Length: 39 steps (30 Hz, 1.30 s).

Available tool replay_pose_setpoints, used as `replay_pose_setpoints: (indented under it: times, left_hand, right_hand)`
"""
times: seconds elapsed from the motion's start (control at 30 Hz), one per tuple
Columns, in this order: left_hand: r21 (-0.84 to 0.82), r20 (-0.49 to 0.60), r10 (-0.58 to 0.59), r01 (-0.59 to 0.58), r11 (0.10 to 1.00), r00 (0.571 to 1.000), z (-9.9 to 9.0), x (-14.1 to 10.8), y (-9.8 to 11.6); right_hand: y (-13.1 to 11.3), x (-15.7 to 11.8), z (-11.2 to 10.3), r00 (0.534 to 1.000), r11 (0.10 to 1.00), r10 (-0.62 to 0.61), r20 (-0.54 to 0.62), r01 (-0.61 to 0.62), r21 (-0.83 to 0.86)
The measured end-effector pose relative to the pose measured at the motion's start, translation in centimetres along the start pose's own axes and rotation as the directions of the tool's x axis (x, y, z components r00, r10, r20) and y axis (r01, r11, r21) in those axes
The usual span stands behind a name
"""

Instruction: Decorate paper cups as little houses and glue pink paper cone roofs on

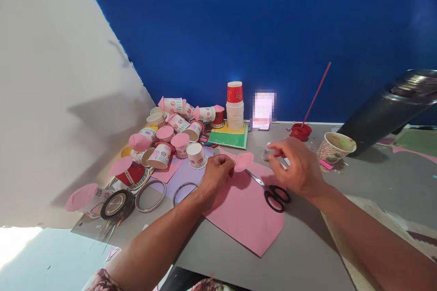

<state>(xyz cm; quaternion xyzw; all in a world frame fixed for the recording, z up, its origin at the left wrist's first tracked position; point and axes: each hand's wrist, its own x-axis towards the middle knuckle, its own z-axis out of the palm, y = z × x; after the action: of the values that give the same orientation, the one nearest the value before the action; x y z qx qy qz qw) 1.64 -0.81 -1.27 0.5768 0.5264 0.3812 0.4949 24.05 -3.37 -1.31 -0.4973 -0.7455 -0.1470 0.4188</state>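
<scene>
Pinched in the closed fingers of my left hand [218, 173] is the edge of a pink paper disc [244, 162]. Below it lies a large sheet of pink paper [247, 213], with black-handled scissors [269, 191] resting across its right side, blades toward the disc. My right hand [297, 168] is raised right of the scissors, thumb and forefinger curled around a small whitish bottle [266, 152]; its label is too small to read. Left of my left hand stands an upturned patterned paper cup [196, 155] on lilac paper [194, 173].
Several decorated cups with pink paper tops [159, 154] crowd the left. Rolls of tape [118, 204] lie in front of them. A cup stack [235, 109] stands behind on a green sheet [228, 138]. At right are a red pot [300, 132], a used cup [336, 148] and a dark flask [382, 109].
</scene>
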Motion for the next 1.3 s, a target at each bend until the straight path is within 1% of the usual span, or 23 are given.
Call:
replay_pose_setpoints:
  times: [0.03,0.1,0.23,0.3,0.37,0.43,0.5,0.57,0.63,0.67,0.7,0.73,0.77,0.8,0.83,0.87,0.9,0.93,0.97,1.0,1.1,1.2,1.3]
  left_hand:
    - [-0.005,0.009,-0.004,0.005,1.000,1.000,0.0,0.0,0.0]
    - [-0.003,0.027,-0.006,0.006,1.000,1.000,0.0,0.1,0.0]
    - [0.035,0.062,-0.004,0.001,0.999,0.998,-0.2,-0.1,0.4]
    - [0.066,0.082,-0.007,0.001,0.998,0.997,-0.4,-0.1,0.6]
    - [0.108,0.108,-0.011,-0.001,0.994,0.994,-0.5,0.1,0.6]
    - [0.167,0.159,-0.018,-0.009,0.986,0.987,-0.6,0.3,0.4]
    - [0.232,0.234,-0.030,-0.026,0.972,0.972,-0.5,0.3,0.4]
    - [0.309,0.274,-0.014,-0.074,0.948,0.962,-0.7,0.0,0.8]
    - [0.391,0.228,0.075,-0.162,0.906,0.971,-1.4,-0.5,1.7]
    - [0.434,0.166,0.148,-0.207,0.877,0.975,-2.0,-0.8,2.3]
    - [0.456,0.078,0.226,-0.236,0.858,0.971,-2.9,-1.1,2.9]
    - [0.473,-0.043,0.287,-0.233,0.849,0.957,-3.8,-1.4,3.4]
    - [0.500,-0.179,0.329,-0.203,0.842,0.927,-4.9,-1.6,3.7]
    - [0.514,-0.307,0.367,-0.171,0.840,0.878,-6.0,-1.8,3.7]
    - [0.530,-0.388,0.400,-0.155,0.834,0.830,-7.0,-1.8,3.5]
    - [0.548,-0.437,0.414,-0.128,0.826,0.798,-7.8,-1.8,3.1]
    - [0.557,-0.457,0.382,-0.077,0.827,0.803,-8.3,-1.6,2.4]
    - [0.558,-0.464,0.340,-0.028,0.829,0.818,-8.7,-1.3,1.7]
    - [0.567,-0.443,0.309,-0.004,0.823,0.842,-8.9,-0.9,0.8]
    - [0.582,-0.407,0.296,-0.005,0.813,0.864,-8.9,-0.5,0.1]
    - [0.598,-0.318,0.313,-0.066,0.799,0.895,-8.5,0.6,-1.6]
    - [0.536,-0.304,0.285,-0.084,0.840,0.909,-8.2,0.8,-1.7]
    - [0.508,-0.331,0.297,-0.095,0.856,0.896,-8.0,0.1,-0.2]
  right_hand:
    - [-0.4,0.0,-0.1,0.998,0.996,-0.060,0.032,0.058,0.068]
    - [-0.9,0.0,0.1,0.988,0.981,-0.134,0.075,0.122,0.150]
    - [-0.7,-0.1,0.5,0.978,0.968,-0.184,0.097,0.163,0.193]
    - [-0.5,-0.1,0.5,0.980,0.969,-0.170,0.106,0.146,0.201]
    - [-0.1,0.0,0.3,0.995,0.984,-0.067,0.080,0.053,0.173]
    - [0.6,0.2,0.1,0.992,0.985,0.124,0.004,-0.124,0.124]
    - [1.6,0.5,0.0,0.944,0.943,0.326,-0.038,-0.322,0.087]
    - [2.8,0.6,0.0,0.879,0.878,0.476,0.029,-0.477,0.043]
    - [3.7,0.5,0.3,0.822,0.838,0.538,0.187,-0.546,-0.015]
    - [4.1,0.5,0.6,0.799,0.832,0.543,0.260,-0.553,-0.038]
    - [4.3,0.4,1.0,0.783,0.834,0.535,0.317,-0.549,-0.054]
    - [4.4,0.3,1.3,0.775,0.842,0.520,0.359,-0.536,-0.061]
    - [4.5,0.1,1.7,0.776,0.853,0.499,0.387,-0.518,-0.061]
    - [4.5,0.1,2.1,0.781,0.865,0.476,0.404,-0.498,-0.057]
    - [4.5,0.0,2.5,0.786,0.875,0.457,0.417,-0.481,-0.052]
    - [4.5,-0.1,2.8,0.792,0.886,0.436,0.426,-0.461,-0.050]
    - [4.5,-0.1,3.1,0.802,0.896,0.418,0.427,-0.442,-0.047]
    - [4.5,-0.1,3.3,0.813,0.903,0.406,0.417,-0.428,-0.043]
    - [4.5,-0.2,3.5,0.825,0.908,0.397,0.402,-0.417,-0.040]
    - [4.5,-0.2,3.6,0.836,0.912,0.390,0.387,-0.408,-0.038]
    - [4.3,-0.3,3.7,0.852,0.915,0.389,0.351,-0.402,-0.037]
    - [3.8,-0.3,3.3,0.854,0.904,0.417,0.313,-0.426,-0.042]
    - [3.0,-0.1,2.6,0.838,0.862,0.479,0.261,-0.505,0.037]
